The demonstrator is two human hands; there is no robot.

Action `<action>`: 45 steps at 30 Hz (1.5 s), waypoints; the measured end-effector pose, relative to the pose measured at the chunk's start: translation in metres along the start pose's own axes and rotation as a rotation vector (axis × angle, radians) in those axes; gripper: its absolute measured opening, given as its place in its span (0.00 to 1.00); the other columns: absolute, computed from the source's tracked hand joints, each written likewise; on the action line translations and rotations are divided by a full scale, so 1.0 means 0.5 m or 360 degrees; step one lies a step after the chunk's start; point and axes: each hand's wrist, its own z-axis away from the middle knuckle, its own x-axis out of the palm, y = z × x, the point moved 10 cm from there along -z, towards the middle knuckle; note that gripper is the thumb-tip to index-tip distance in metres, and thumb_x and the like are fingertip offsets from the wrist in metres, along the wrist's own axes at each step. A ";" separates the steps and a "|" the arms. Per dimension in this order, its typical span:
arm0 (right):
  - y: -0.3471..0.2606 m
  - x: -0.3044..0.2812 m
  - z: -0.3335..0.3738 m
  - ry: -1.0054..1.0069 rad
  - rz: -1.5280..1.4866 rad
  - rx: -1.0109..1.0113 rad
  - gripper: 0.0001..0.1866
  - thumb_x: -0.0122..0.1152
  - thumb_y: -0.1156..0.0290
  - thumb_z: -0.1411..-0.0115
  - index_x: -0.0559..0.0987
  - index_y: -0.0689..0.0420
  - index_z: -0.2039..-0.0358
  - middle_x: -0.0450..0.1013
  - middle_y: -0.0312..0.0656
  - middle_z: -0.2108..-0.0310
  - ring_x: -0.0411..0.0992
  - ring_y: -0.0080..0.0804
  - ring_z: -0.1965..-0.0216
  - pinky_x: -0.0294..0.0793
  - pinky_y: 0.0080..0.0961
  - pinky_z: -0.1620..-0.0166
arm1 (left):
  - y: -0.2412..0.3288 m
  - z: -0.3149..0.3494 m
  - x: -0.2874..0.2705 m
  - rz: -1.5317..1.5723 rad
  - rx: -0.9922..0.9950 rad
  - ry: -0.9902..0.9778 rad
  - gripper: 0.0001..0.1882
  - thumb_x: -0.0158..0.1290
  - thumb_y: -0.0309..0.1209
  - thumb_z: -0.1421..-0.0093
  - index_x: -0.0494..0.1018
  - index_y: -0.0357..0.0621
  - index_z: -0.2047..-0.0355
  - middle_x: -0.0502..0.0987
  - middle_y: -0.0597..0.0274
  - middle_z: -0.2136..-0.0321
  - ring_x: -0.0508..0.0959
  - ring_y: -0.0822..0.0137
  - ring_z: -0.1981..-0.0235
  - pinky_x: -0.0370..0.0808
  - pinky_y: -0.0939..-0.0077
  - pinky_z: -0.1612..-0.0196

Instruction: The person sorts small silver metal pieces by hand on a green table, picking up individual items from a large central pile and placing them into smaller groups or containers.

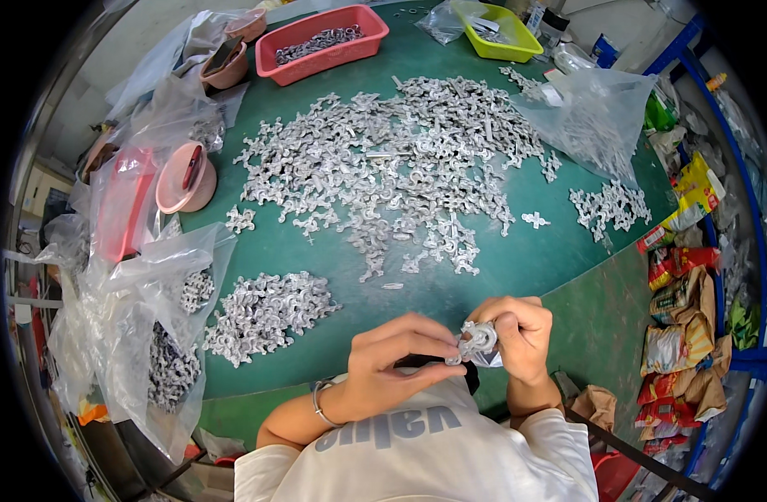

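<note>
Metal piece: silver-grey, ring-like part (480, 336) w/ knobby ends; held up btwn both hands, in front of the shirt (434, 443), by the near edge of the green table (271, 247).
Weight/feel: prob. light for its size, stiff, no give; looks like bare cast metal, so not fragile, maybe a bit slick or w/ rough edges. Can't tell finish for sure.
Where to hold: best by the outer rim or knobby ends, thumb vs. fingertips; ring face then stays uncovered.
L hand: (404, 356) clamped on piece's L end, thumb below, fingers above, fairly straight; palm turned inward, bracelet (320, 403) at wrist.
R hand: (521, 339) clamped on piece's R side, thumb bent & pressed on near side, other fingers curled behind; exact fingertip contact hidden.
Arms: both forearms angled in, elbows bent, wrists close to body; hands near each other, piece bridging the gap.
Piles: big heap (417, 151) of similar parts mid-table; smaller heap (271, 318) L of hands; small cluster (609, 207) far R.
Red tray: (287, 75) at back, w/ small metal bits inside.
</note>
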 end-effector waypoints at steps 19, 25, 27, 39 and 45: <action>-0.035 0.015 -0.004 -0.0121 -0.0020 -0.0108 0.24 0.45 0.59 0.37 0.72 0.66 0.81 0.72 0.45 0.82 0.71 0.32 0.83 0.68 0.22 0.78 | 0.006 -0.001 0.027 0.0326 -0.0055 -0.0139 0.26 0.66 0.23 0.61 0.71 0.31 0.60 0.75 0.54 0.70 0.76 0.67 0.71 0.75 0.75 0.66; -0.048 0.001 0.004 -0.0151 0.0053 -0.0171 0.20 0.46 0.63 0.37 0.72 0.66 0.79 0.72 0.45 0.81 0.71 0.34 0.81 0.68 0.23 0.76 | 0.025 -0.022 0.052 0.0159 -0.0007 -0.0278 0.27 0.66 0.24 0.59 0.71 0.35 0.57 0.74 0.59 0.72 0.75 0.72 0.73 0.72 0.81 0.68; -0.056 -0.002 0.003 -0.0164 0.0066 -0.0195 0.20 0.47 0.63 0.37 0.72 0.66 0.80 0.72 0.44 0.81 0.71 0.34 0.81 0.68 0.23 0.76 | 0.023 -0.022 0.057 0.0169 -0.0036 -0.0299 0.26 0.66 0.23 0.59 0.71 0.36 0.57 0.74 0.59 0.72 0.75 0.73 0.73 0.72 0.81 0.68; -0.084 -0.018 -0.001 -0.0167 0.0085 -0.0324 0.20 0.49 0.64 0.38 0.72 0.66 0.81 0.71 0.45 0.82 0.69 0.34 0.83 0.66 0.24 0.79 | 0.021 -0.031 0.077 0.0270 -0.0073 -0.0335 0.26 0.65 0.22 0.59 0.71 0.36 0.57 0.74 0.60 0.71 0.75 0.75 0.72 0.74 0.82 0.66; -0.085 -0.028 0.005 -0.0081 0.0024 -0.0344 0.21 0.50 0.64 0.39 0.72 0.68 0.82 0.71 0.46 0.82 0.69 0.34 0.84 0.66 0.23 0.80 | 0.016 -0.034 0.090 0.0457 -0.0145 -0.0413 0.27 0.64 0.20 0.59 0.70 0.35 0.56 0.74 0.59 0.69 0.76 0.74 0.70 0.76 0.81 0.65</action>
